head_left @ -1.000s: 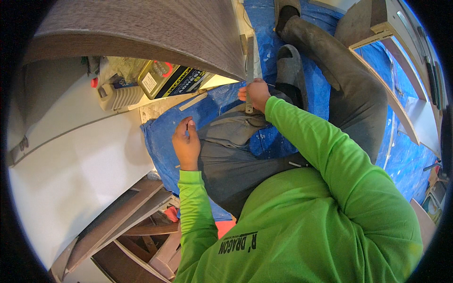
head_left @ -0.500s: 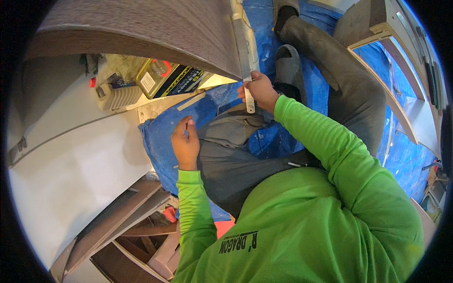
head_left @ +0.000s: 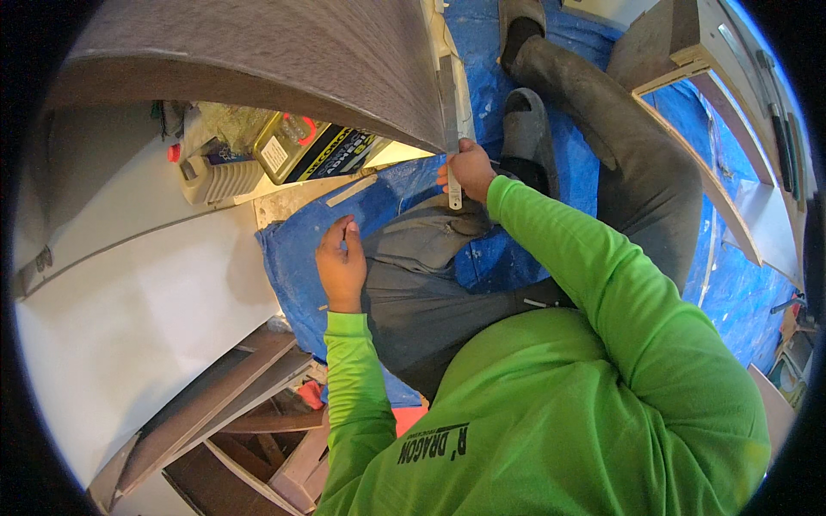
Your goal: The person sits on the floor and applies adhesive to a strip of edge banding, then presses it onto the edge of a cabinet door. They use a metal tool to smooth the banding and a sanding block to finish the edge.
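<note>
My right hand (head_left: 471, 170) is closed round the lower part of a long, narrow grey strip that looks like a flat metal file (head_left: 448, 99). Its pale end, with a hole, sticks out below my fingers. The strip lies along the right edge of a large dark wood-grain panel (head_left: 284, 60). Lower left, my left hand (head_left: 342, 267) hovers beside my bent leg, apart from the panel. Its fingers are curled in with the thumb against them; a small dark spot shows there, and whether it is an object is unclear.
Under the panel stand a rectangular metal can (head_left: 314, 150) and a beige jug (head_left: 219, 178) with a red cap. A blue sheet (head_left: 292, 258) covers the floor, with a pale offcut (head_left: 351, 191) on it. Wooden frames stand at right (head_left: 680, 64) and lower left (head_left: 206, 387).
The metal strip has slid slightly toward me along the panel edge, my right hand moving with it. My left hand keeps its curled pose. The whole view has shifted a little.
</note>
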Demonstrator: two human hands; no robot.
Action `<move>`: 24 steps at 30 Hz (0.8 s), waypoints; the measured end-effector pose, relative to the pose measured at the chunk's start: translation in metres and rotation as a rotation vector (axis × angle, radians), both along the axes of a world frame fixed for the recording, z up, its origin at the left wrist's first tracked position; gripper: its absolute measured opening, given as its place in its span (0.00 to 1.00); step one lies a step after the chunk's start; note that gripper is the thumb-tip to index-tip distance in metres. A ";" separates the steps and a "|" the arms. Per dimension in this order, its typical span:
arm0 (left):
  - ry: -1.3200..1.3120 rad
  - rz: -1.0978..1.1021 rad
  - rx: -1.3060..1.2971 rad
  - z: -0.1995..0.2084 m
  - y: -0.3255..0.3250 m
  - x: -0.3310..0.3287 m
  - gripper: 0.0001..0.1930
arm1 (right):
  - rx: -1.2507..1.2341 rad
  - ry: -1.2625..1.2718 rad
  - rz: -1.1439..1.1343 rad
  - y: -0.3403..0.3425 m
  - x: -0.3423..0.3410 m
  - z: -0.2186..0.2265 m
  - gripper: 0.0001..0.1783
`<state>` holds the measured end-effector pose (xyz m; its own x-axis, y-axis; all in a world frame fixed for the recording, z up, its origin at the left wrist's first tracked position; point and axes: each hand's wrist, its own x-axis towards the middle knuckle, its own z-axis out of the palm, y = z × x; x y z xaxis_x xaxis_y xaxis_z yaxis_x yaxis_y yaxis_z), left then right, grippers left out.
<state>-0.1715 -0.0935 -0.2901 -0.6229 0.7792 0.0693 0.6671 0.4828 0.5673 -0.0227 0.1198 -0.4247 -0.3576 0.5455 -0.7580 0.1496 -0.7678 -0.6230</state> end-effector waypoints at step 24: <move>-0.054 0.038 0.004 0.008 -0.001 0.006 0.14 | 0.128 0.269 -0.004 0.002 0.027 0.121 0.08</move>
